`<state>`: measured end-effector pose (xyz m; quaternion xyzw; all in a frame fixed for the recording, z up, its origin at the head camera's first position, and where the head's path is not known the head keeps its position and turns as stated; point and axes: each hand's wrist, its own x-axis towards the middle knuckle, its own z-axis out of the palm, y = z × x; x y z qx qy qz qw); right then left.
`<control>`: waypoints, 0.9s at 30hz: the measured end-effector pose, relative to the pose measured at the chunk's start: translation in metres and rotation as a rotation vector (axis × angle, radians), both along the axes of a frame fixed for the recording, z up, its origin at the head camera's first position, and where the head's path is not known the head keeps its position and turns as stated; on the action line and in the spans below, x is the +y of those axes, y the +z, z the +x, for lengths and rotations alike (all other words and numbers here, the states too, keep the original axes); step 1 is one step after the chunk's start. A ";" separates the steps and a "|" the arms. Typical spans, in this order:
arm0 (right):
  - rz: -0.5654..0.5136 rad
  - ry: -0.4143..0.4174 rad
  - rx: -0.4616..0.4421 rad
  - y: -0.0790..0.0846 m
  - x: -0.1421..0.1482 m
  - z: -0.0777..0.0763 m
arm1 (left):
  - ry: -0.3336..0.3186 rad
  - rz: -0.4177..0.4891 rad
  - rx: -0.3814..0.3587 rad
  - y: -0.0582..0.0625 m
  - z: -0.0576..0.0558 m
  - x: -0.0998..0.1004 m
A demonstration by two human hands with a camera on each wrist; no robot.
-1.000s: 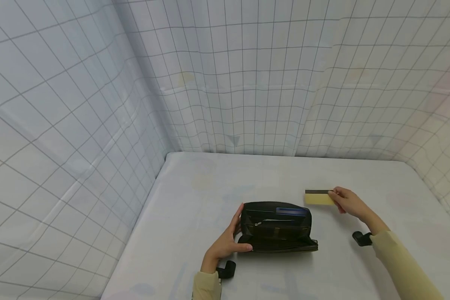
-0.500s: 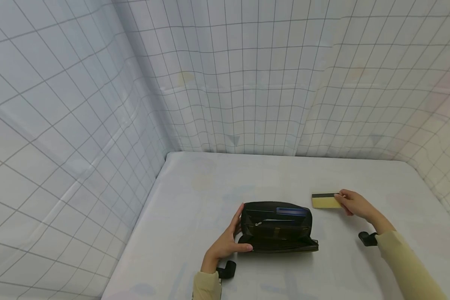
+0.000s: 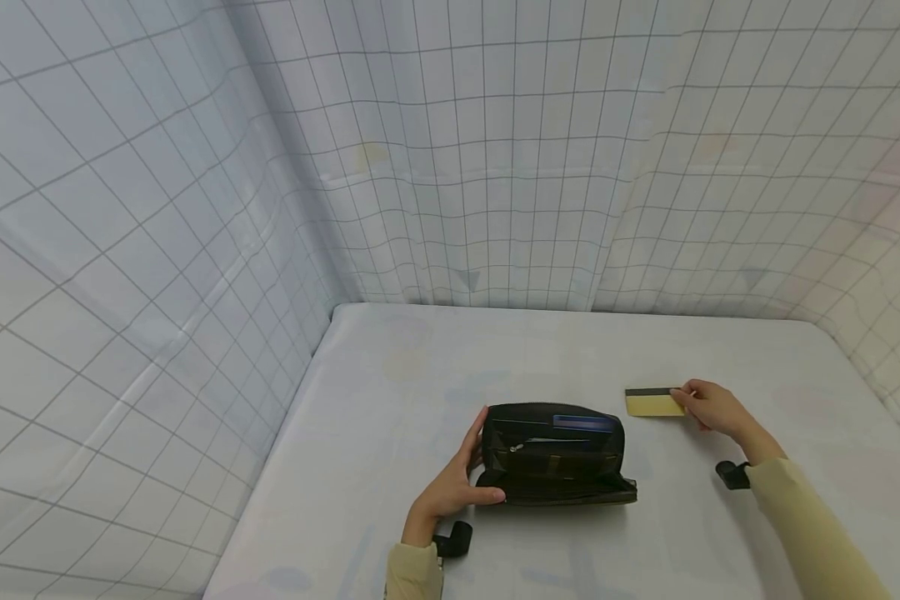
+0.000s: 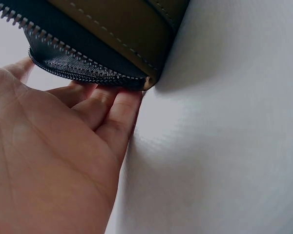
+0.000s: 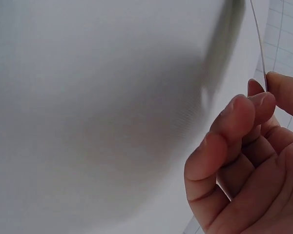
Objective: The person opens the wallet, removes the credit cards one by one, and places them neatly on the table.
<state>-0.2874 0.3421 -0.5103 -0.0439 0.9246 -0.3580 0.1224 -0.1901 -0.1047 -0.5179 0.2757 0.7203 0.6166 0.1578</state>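
Note:
A dark zip-around wallet [image 3: 547,467] lies spread open on the table, its zipper teeth showing in the left wrist view. Inside it, a blue card [image 3: 583,423] sits in an upper right slot, and a metal zipper pull hangs at the middle pocket. My left hand [image 3: 447,487] holds the wallet's left end, thumb on the front edge and fingers along the side. To the right of the wallet, my right hand [image 3: 714,408] pinches a yellow card [image 3: 652,405] with a dark stripe along its top. In the right wrist view that card [image 5: 260,46] appears edge-on.
The white-covered table [image 3: 412,358] carries the wallet. White gridded cloth [image 3: 495,167] hangs behind it and on both sides. Black camera mounts [image 3: 456,540] are strapped at both wrists.
My right hand has drawn the yellow card a little to the right and toward me, then nearly stopped. The left hand and wallet have stayed in place.

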 end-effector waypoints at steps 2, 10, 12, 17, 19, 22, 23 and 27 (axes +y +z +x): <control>0.035 -0.013 0.005 -0.003 0.000 -0.001 | -0.003 0.002 0.000 0.000 0.000 0.000; 0.123 -0.037 0.021 -0.010 0.001 -0.002 | -0.013 0.003 0.000 0.001 -0.001 0.000; 0.123 -0.038 0.023 -0.010 0.001 -0.002 | -0.014 0.002 0.002 0.000 -0.001 0.000; 0.125 -0.042 0.034 -0.011 0.000 -0.004 | 0.003 0.014 0.004 -0.022 -0.009 -0.001; 0.130 -0.046 0.034 -0.013 0.000 -0.005 | 0.018 0.015 0.008 -0.031 -0.012 -0.001; 0.128 -0.048 0.023 -0.014 0.000 -0.005 | 0.029 0.012 0.005 -0.036 -0.013 -0.001; 0.126 -0.048 0.018 -0.015 0.000 -0.005 | 0.031 0.013 0.001 -0.037 -0.013 -0.001; 0.127 -0.054 0.005 -0.016 0.000 -0.006 | 0.029 0.026 -0.016 -0.038 -0.012 -0.002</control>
